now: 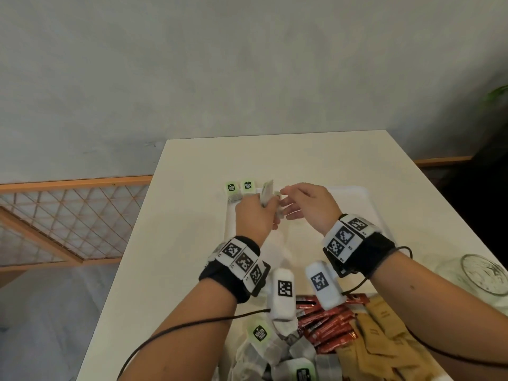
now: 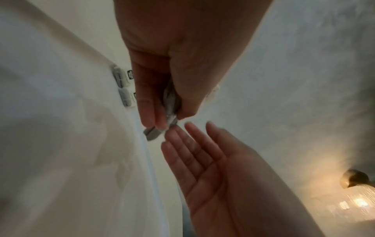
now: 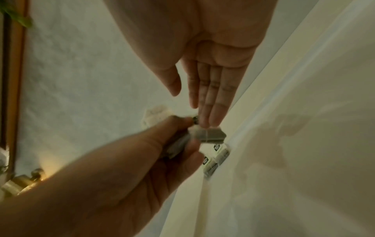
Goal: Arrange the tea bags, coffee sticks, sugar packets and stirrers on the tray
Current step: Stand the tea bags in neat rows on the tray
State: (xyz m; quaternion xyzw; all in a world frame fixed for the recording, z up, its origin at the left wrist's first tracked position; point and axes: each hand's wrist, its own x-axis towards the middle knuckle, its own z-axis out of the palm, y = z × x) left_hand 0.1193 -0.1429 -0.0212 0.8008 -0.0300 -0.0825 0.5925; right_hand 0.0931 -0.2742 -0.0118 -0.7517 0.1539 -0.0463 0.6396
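At the far-left corner of the white tray, two tea bags lie side by side with their green tags up, and just to their right the left hand pinches a small bunch of tea bags between thumb and fingers, one grey bag poking out below the fingertips. Next along, the right hand reaches in with fingers straight and spread, holding nothing, its fingertips right at that dangling bag. Here's the risk: the bunch is held loosely by its edges, so if the right hand tugs one free, the others could slip and tumble onto the tray, or knock the two laid bags out of line; a tag string snagging would likely do the same. Down at the near edge wait the rest: loose tea bags, red coffee sticks, brown packets, and a glass jar far right; I can't pick out any stirrers. The head view alone shows that supply and the tray's bare middle. The left wrist view shows the open right palm; the right wrist view shows the protruding bag hanging just above the laid pair.
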